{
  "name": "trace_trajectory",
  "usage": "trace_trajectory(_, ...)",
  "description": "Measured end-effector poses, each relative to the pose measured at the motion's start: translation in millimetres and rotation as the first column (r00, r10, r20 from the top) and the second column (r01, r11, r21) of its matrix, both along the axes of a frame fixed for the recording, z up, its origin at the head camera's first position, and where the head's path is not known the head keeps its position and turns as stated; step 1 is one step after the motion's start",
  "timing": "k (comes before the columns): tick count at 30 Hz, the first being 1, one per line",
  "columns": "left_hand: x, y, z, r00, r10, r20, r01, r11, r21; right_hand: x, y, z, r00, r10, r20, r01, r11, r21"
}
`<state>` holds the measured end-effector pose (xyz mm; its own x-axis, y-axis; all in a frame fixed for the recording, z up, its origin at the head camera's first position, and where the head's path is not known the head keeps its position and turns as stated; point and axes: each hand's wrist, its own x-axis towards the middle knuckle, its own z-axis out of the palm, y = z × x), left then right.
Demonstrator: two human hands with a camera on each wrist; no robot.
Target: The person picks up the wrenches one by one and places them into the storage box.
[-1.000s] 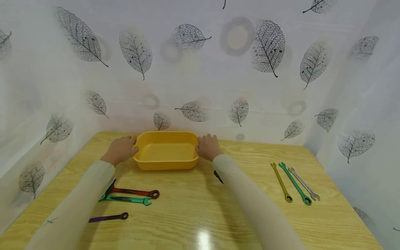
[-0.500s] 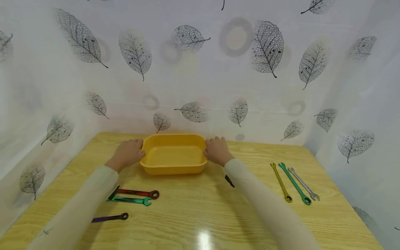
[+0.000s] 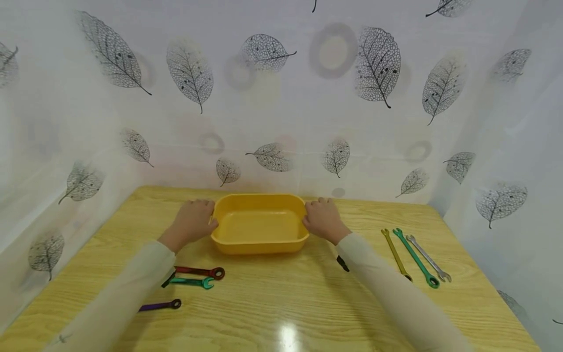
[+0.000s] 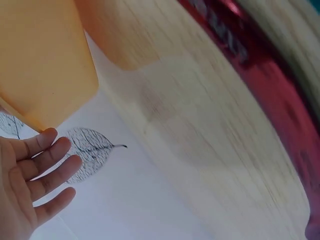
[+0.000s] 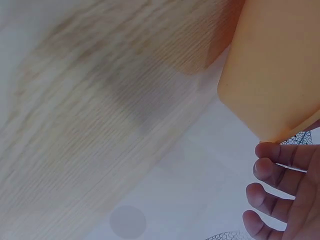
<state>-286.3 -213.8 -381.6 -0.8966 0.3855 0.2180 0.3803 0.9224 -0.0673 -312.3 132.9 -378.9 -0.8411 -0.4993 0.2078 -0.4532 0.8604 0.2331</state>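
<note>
A yellow plastic basin point(image 3: 260, 248) is held between both hands toward the back of the wooden table. My left hand point(image 3: 195, 220) pinches the rim at its left end, thumb on the inner side. At the opposite end my right hand point(image 3: 324, 218) grips the rim the same way. In the left wrist view, the index fingertip of the left hand point(image 4: 35, 175) is right at the edge of the basin point(image 4: 50, 65), the other fingers spread below. The right wrist view has the right hand point(image 5: 285, 190) with its index fingertip under the rim of the basin point(image 5: 275, 65).
On the left lie a red wrench point(image 3: 200, 271), a green wrench point(image 3: 193, 282) and a purple wrench point(image 3: 160, 305), partly covered by the left sleeve. To the right are a yellow wrench point(image 3: 396, 252), a green wrench point(image 3: 415, 256) and a silver wrench point(image 3: 428, 257). A leaf-print curtain point(image 3: 299, 107) borders the table.
Both hands have carried the basin to the right and a little nearer. The right sleeve now covers the lower end of the yellow wrench. The wrenches have stayed put.
</note>
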Motion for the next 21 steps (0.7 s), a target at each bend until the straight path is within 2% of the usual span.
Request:
trace_trajectory(8, 12.8, 18.8, -1.5, 0.998, -0.013, -0.056, 0.013, 1.0, -0.004, 13.5, 18, -0.6, 1.0, -0.005, -0.008, 0.005, 1.0, 0.005)
trace_trajectory(21, 28.6, 44.3, -2.5, 0.994, -0.041, -0.099, 0.043, 0.999, 0.025, 38.3, 46, -0.2, 0.999, 0.005, -0.037, -0.006, 1.0, -0.021)
